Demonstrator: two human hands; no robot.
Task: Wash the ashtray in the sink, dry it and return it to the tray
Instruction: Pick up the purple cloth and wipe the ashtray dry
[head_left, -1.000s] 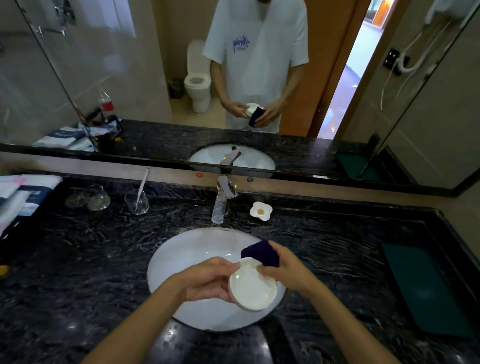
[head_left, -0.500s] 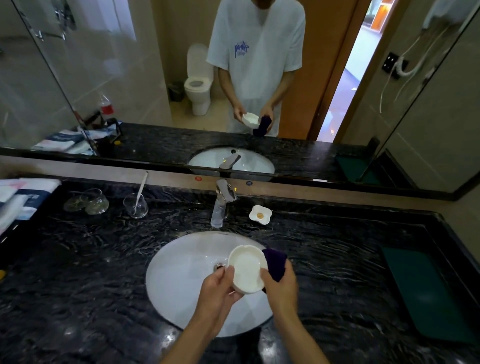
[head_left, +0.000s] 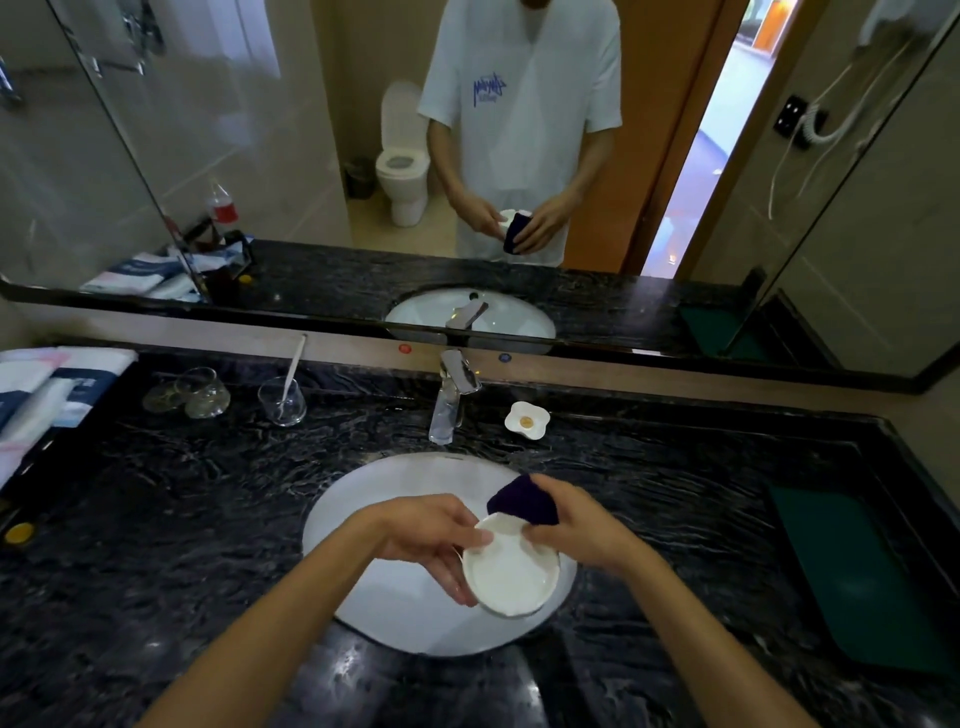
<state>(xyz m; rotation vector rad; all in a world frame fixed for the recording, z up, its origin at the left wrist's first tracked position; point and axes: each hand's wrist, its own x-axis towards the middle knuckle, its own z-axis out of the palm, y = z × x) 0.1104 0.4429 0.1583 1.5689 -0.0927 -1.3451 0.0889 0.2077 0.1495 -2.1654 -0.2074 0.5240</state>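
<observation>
Over the white oval sink (head_left: 395, 608) I hold a round white ashtray (head_left: 511, 569), its hollow side facing up. My left hand (head_left: 434, 535) grips its left rim, thumb on top and fingers underneath. My right hand (head_left: 576, 527) grips a dark purple cloth (head_left: 522, 500) and presses it against the ashtray's far rim. A dark green tray (head_left: 862, 577) lies on the black marble counter at the right, nothing on it.
A chrome tap (head_left: 451, 397) stands behind the sink, with a small white flower-shaped dish (head_left: 526, 419) to its right. Glasses (head_left: 280, 400) and folded towels (head_left: 47, 395) sit at the left. A mirror runs along the back wall.
The ashtray and both hands came back toward me from over the drain. The ashtray has tipped from upright to lying flatter, and the cloth now sits at its far rim instead of its right side.
</observation>
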